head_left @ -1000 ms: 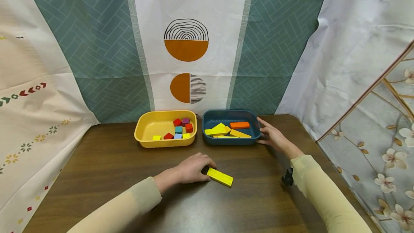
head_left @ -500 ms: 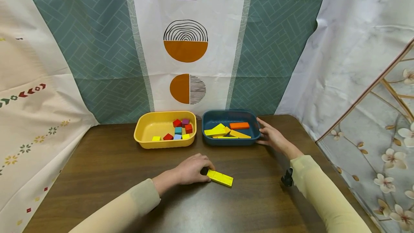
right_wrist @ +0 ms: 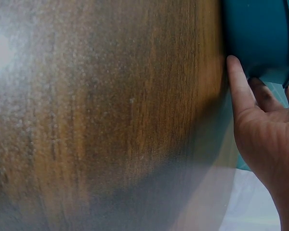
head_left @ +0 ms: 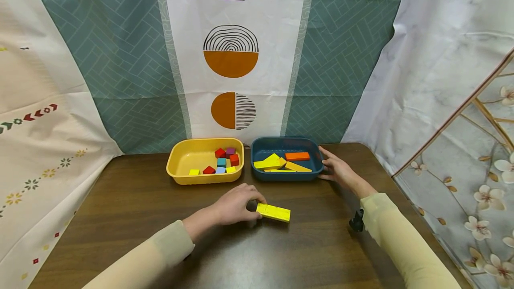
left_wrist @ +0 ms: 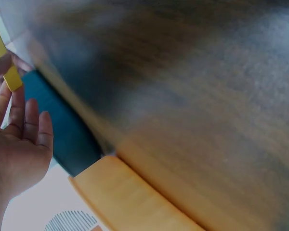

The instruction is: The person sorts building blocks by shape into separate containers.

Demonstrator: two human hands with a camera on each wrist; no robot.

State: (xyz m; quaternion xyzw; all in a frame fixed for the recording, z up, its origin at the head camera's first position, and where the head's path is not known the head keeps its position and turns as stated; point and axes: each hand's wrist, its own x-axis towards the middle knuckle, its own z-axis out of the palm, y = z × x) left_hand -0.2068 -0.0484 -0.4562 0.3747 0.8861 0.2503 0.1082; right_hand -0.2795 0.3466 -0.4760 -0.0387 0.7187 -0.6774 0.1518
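My left hand [head_left: 237,205] pinches one end of a yellow rectangular block [head_left: 274,212] between thumb and fingertips, over the middle of the table. In the left wrist view the same block [left_wrist: 6,60] juts out past the fingers, with the other fingers spread beside it. My right hand [head_left: 341,172] rests against the right end of a blue plastic bin [head_left: 287,176], its fingers extended along the outer wall. The right wrist view shows the thumb [right_wrist: 240,86] touching the bin's lower side. Inside that bin lie several yellow blocks [head_left: 267,163] and one orange block [head_left: 297,156].
Left of the blue bin stands a yellow bin [head_left: 205,179] holding several small cubes [head_left: 221,162] in red, purple, blue and yellow. Both bins sit near the back edge of the brown wooden table [head_left: 132,208], before a hanging patterned cloth [head_left: 233,12].
My left hand has raised the yellow block slightly and moved it a little toward the bins, turning it more level across the view. My right hand stays at the blue bin.
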